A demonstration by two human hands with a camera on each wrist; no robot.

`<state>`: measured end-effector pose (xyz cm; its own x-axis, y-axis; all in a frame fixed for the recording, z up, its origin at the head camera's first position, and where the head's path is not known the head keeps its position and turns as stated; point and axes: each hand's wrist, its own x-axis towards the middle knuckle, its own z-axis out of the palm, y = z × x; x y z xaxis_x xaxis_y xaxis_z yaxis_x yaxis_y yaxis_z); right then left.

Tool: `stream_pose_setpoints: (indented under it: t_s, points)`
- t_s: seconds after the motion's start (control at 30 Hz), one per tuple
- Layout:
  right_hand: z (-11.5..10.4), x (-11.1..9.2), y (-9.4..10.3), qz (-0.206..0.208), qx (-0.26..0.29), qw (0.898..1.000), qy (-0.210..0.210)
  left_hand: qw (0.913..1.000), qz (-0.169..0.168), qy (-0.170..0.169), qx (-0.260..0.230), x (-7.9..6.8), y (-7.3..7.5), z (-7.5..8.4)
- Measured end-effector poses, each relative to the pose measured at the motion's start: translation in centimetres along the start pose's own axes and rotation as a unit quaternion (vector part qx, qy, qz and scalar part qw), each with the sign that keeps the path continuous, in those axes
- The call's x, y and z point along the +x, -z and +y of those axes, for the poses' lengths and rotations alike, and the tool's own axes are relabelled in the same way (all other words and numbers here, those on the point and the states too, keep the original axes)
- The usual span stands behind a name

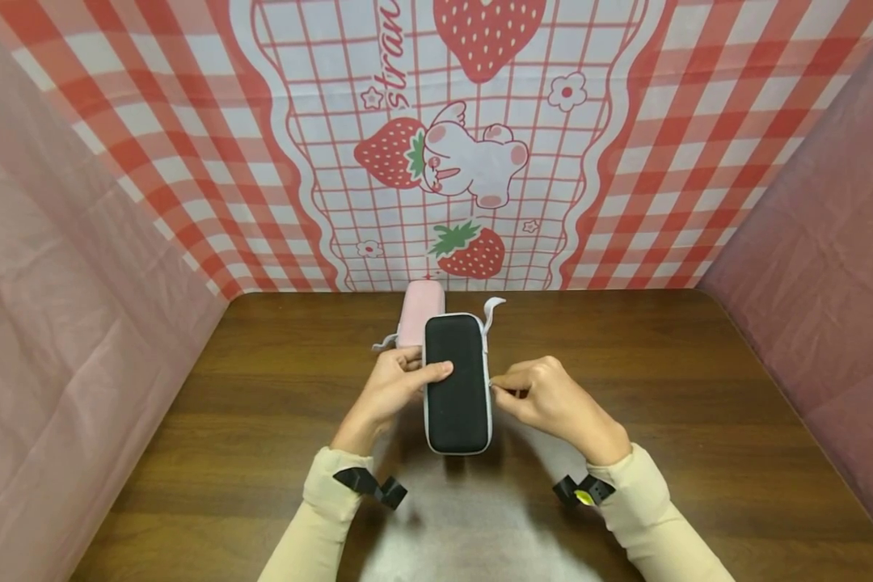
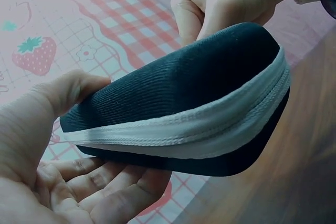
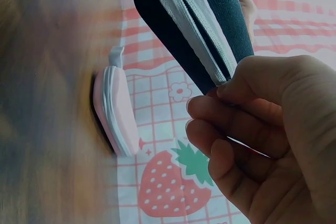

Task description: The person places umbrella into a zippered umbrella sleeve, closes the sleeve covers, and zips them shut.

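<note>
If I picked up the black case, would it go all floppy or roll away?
The black case is probably stiff, since it shows no sagging in the left hand. Its broad, flat face suggests it wouldn't roll easily. The ribbed, fabric-looking surface may not be very slippery.

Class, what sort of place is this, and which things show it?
Probably a staged tabletop booth: a wooden table bordered by a strawberry-print backdrop and plain pink curtains.
</note>
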<state>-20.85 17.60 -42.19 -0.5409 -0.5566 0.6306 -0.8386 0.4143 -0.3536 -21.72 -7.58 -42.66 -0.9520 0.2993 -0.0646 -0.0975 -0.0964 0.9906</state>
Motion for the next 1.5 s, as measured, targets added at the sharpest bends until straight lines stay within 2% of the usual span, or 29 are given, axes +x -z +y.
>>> stream_pose_setpoints:
  t_s: [0.23,0.6,1.07,1.37,1.5]
  points:
    - [-0.10,-0.09,0.00,-0.015,0.008,1.000,-0.012,0.9999,0.014,0.004,-0.003,0.07,0.07,-0.05]
    - [0.01,0.02,0.02,-0.001,-0.002,1.000,-0.005,0.9999,0.012,0.002,-0.010,-0.05,0.06,0.15]
    - [-0.13,-0.05,0.01,-0.007,-0.005,1.000,-0.012,0.9996,0.026,-0.002,-0.009,0.00,-0.04,-0.05]
    - [-0.32,0.04,-0.18,-0.018,0.016,1.000,-0.019,0.9987,0.044,0.001,-0.024,0.02,0.14,-0.11]
    - [-0.34,0.04,-0.24,-0.018,0.017,1.000,-0.016,0.9991,0.039,0.002,-0.020,0.04,0.31,-0.12]
